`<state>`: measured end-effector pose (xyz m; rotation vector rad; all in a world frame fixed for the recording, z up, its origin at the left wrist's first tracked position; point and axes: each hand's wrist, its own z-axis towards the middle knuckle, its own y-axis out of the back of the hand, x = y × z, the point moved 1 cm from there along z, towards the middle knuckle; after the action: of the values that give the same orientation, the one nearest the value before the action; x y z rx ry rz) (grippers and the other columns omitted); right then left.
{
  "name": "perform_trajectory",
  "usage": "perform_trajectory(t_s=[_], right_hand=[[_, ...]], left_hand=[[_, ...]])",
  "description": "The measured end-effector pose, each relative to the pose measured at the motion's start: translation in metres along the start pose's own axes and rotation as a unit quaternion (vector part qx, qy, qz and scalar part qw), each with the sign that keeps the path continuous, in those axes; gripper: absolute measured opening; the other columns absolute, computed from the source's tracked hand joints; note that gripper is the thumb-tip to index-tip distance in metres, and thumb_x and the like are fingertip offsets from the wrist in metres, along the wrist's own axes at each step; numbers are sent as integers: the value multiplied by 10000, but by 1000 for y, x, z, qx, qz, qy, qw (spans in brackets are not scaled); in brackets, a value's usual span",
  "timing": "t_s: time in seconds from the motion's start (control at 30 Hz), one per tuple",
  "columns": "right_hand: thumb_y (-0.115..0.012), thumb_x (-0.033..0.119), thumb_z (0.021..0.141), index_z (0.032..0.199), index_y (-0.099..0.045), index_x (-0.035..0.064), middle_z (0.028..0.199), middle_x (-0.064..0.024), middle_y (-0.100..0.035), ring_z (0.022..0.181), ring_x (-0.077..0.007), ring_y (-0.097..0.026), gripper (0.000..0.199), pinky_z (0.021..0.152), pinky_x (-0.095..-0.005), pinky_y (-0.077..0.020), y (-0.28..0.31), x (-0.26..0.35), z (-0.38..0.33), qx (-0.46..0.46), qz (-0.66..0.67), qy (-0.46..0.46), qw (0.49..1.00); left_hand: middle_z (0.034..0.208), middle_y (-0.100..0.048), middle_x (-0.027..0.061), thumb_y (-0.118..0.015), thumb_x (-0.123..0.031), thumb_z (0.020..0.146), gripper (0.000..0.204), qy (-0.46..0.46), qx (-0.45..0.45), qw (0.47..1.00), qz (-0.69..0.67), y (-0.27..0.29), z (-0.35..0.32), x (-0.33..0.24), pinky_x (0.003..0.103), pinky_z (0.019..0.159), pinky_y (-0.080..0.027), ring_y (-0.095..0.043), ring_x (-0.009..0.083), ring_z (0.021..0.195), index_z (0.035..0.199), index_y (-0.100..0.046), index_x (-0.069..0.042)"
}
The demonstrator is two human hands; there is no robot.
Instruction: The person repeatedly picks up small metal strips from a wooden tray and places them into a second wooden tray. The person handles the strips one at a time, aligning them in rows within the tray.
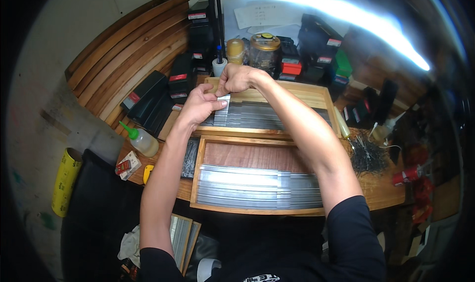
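At the left end of the far wooden tray [292, 91] my two hands are close together. My left hand [199, 108] is closed with its thumb pressed on a pale, flat metal strip [221, 116]. Just above the strip's far end, my right hand [238, 78] is closed in a pinch; whatever is between its fingertips is hidden. Rows of dark grey metal strips [262, 115] lie lengthwise in this tray, partly behind my right forearm. Nearer to me, a second wooden tray [257, 211] holds shiny metal strips [240, 185] along its front side, with bare brown wood behind them.
Left of the trays stand a green-tipped squeeze bottle [145, 142] and black boxes [144, 93]. A lidded jar [264, 52] is behind, under a bright lamp [341, 12]. To the right lie a dark wiry heap [368, 156] and a red can [406, 175].
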<state>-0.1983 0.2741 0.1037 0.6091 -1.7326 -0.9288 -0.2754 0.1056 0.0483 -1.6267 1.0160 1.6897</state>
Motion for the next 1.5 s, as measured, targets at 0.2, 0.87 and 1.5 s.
perform_trajectory(t_s=[0.2, 0.87, 1.5], right_hand=[[-907, 183, 888, 1006, -848, 6, 923, -128, -822, 855, -178, -751, 221, 812, -345, -594, 3, 20, -24, 0, 57, 73, 996], [-802, 32, 961, 1181, -801, -50, 1022, -156, -830, 927, -154, -791, 235, 814, -295, -650, -34, -29, -241, -140, 336, 16, 931], [-894, 97, 899, 1128, -827, 5, 978, -113, -825, 830, -130, -749, 255, 688, -261, -611, -97, -104, -287, -2, 408, -189, 893]], left_hand=[[994, -833, 146, -841, -25, 932, 261, 55, 135, 989, 7, 9, -1, -2, 274, 845, -635, -810, 175, 923, 1175, -755, 17], [1123, -804, 100, -868, -1, 896, 777, -15, 202, 976, -82, -134, -105, -27, 273, 963, -579, -760, 136, 1045, 1533, -437, 118], [1230, -752, 185, -889, -99, 853, 488, -450, 263, 811, 265, -174, -243, 14, 408, 943, -629, -751, 329, 1138, 1283, -695, 25]])
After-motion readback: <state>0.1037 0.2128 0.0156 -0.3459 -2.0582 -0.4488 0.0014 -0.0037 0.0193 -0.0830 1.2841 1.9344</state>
